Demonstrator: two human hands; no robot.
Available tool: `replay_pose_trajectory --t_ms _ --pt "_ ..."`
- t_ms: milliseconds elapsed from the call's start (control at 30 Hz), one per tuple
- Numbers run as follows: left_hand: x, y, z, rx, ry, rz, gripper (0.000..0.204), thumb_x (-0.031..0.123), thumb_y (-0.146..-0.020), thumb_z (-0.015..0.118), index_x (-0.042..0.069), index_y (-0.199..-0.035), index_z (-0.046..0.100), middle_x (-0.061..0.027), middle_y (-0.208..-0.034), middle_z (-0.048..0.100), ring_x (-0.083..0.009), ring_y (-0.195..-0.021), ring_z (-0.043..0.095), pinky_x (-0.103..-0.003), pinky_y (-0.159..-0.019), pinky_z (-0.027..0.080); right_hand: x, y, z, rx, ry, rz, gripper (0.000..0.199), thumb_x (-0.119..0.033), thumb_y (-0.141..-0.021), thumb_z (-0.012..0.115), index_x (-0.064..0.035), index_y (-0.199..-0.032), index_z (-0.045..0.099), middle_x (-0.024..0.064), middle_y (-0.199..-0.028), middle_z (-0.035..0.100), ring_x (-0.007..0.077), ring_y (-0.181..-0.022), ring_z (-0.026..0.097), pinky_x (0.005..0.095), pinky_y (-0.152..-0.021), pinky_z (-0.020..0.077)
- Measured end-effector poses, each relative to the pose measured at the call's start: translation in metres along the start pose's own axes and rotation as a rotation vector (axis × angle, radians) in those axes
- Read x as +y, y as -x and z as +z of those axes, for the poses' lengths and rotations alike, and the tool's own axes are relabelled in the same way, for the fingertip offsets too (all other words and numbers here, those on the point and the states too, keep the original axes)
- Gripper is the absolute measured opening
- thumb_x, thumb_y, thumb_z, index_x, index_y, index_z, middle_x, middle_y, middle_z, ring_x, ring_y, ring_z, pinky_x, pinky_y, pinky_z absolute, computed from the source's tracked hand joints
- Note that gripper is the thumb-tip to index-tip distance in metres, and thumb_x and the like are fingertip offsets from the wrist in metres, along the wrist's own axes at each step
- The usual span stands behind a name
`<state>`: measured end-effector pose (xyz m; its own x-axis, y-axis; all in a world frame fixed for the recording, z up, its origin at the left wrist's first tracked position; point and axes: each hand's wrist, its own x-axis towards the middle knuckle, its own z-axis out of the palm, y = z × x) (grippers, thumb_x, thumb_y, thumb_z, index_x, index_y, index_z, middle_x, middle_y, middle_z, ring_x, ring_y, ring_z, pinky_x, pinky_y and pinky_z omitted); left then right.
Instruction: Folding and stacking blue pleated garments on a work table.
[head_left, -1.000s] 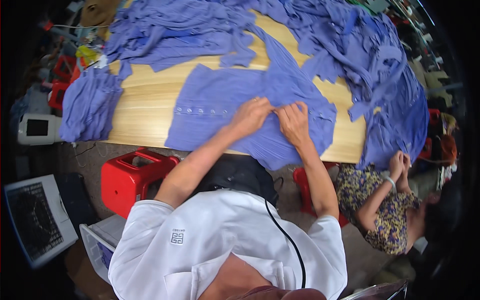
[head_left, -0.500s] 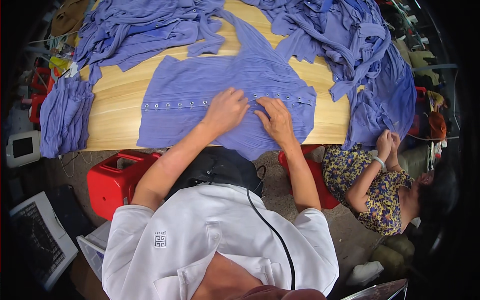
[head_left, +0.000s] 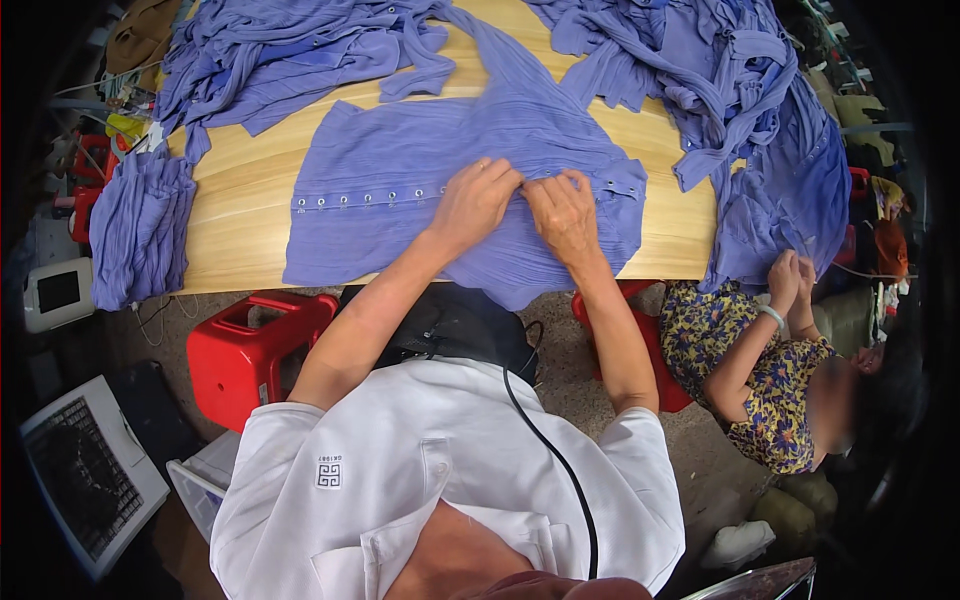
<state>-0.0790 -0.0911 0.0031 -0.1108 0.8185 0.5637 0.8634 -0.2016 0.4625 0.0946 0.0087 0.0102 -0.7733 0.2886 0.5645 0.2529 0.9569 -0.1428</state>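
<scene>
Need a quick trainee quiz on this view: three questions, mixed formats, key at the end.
1. Multiple choice: what are the left hand and right hand both touching?
A) The folded stack at the left
B) The blue-purple garment laid out in front
C) A hand tool

2. True or false: the two hands are far apart, at opposite ends of the garment.

3. Fill in the blank: the stool beside the left forearm is coloured ____.

Key: 1. B. 2. False; their fingertips come close together near its middle. 3. Red.
</scene>
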Motion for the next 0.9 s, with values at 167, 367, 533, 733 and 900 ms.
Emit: replay_pose_trajectory --t_ms 167,367,533,733,900 --pt "0.001 -0.004 -0.002 -0.044 0.113 -0.048 0.015 0.001 -0.092 0.073 0.003 -0.107 0.076 -0.0118 -0.099 0.072 -0.0368 -0.093 0.071 -0.046 -0.086 0.058 0.010 0.000 -0.006 -0.018 0.045 -0.023 0.010 -0.013 -0.091 0.077 -0.0074 -0.100 0.076 0.0038 -0.094 0.070 0.0213 -0.087 0.069 0.0534 -0.112 0.0483" --pt "-0.002 -0.003 0.001 0.018 0.123 -0.010 0.014 0.004 -0.092 0.074 0.003 -0.105 0.076 -0.0094 -0.095 0.068 -0.0346 -0.089 0.067 -0.045 -0.081 0.055 0.014 -0.010 -0.011 -0.097 0.051 -0.076 0.005 -0.011 -0.091 0.075 -0.0084 -0.095 0.075 0.0039 -0.091 0.067 0.0217 -0.087 0.068 0.0549 -0.118 0.0451" --pt "-0.002 -0.003 -0.002 -0.041 0.130 -0.028 0.015 0.004 -0.092 0.074 0.004 -0.107 0.077 -0.0095 -0.094 0.068 -0.0353 -0.090 0.068 -0.045 -0.082 0.056 0.023 -0.017 -0.016 -0.101 -0.104 -0.051 0.004 -0.008 -0.090 0.073 -0.0089 -0.094 0.074 0.0039 -0.087 0.065 0.0228 -0.084 0.067 0.0536 -0.118 0.0461" --pt "-0.004 -0.003 -0.001 -0.057 0.133 -0.033 0.014 0.003 -0.093 0.074 0.003 -0.107 0.077 -0.0102 -0.097 0.070 -0.0365 -0.092 0.070 -0.046 -0.086 0.057 0.017 -0.011 -0.011 -0.015 0.046 -0.121 0.003 -0.008 -0.091 0.073 -0.0062 -0.093 0.073 0.0046 -0.086 0.065 0.0230 -0.085 0.068 0.0504 -0.110 0.0514" --pt "-0.005 -0.004 -0.001 -0.073 0.190 -0.041 0.012 0.004 -0.095 0.074 0.003 -0.107 0.077 -0.0111 -0.100 0.073 -0.0377 -0.093 0.071 -0.047 -0.089 0.057 0.017 -0.005 -0.009 -0.018 0.004 -0.100 0.006 -0.009 -0.091 0.070 -0.0061 -0.096 0.073 0.0044 -0.088 0.064 0.0220 -0.087 0.067 0.0496 -0.107 0.0512"
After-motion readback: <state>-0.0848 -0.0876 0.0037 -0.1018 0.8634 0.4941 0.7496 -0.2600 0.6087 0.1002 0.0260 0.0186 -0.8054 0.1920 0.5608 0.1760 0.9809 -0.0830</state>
